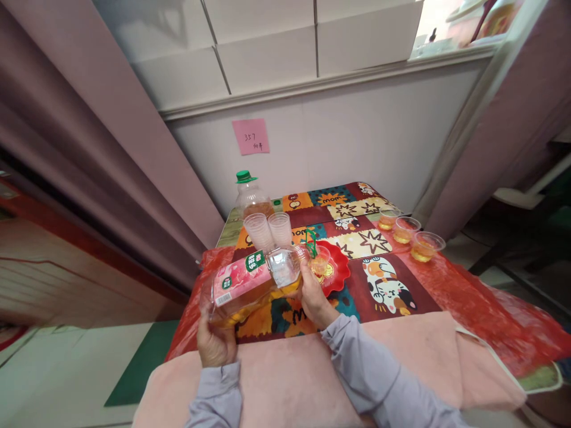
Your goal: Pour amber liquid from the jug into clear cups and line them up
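Note:
A big clear bottle of yellow drink with a pink label lies tilted between my hands, its neck toward the right. My left hand is closed around its base end from below. Near the neck, my right hand grips the bottle. The bottle's mouth is over a red scalloped plate, where a clear plastic cup with some yellow liquid stands. A green strap shows beside the neck. Whether liquid is flowing I cannot make out.
Two stacks of clear cups stand behind the bottle. Farther back is another large bottle with a green cap. Three filled cups line the table's right side. A patterned mat and pink cloth cover the table.

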Demonstrator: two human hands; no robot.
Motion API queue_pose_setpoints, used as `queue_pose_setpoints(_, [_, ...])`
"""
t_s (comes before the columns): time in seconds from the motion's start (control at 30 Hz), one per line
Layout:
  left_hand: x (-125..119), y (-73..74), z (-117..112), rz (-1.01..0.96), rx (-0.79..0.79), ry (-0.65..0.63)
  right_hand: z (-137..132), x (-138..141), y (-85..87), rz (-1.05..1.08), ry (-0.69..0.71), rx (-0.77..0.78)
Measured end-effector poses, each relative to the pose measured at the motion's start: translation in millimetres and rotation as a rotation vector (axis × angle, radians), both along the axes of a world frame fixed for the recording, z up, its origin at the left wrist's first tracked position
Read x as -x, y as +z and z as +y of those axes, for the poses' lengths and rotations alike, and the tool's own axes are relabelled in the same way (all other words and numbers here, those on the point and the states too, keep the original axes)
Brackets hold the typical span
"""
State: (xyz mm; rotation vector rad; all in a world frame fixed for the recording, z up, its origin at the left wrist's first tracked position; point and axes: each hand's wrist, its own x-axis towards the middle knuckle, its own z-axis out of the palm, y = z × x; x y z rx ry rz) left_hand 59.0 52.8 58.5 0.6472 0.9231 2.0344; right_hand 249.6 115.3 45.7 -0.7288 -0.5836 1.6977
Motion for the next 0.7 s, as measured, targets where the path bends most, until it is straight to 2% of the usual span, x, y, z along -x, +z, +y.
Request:
queue_pose_setpoints(0.33, [0.5, -2.4, -0.3, -0.011, 0.027, 0.023, -1.6, -1.0, 4.6, 0.001, 0.007, 0.004])
queue_pose_setpoints(0.7, [-1.9, 1.5, -1.7, 0.028, 0.042, 0.036, -1.3, -1.4, 2.3, -0.035, 0.014, 0.015])
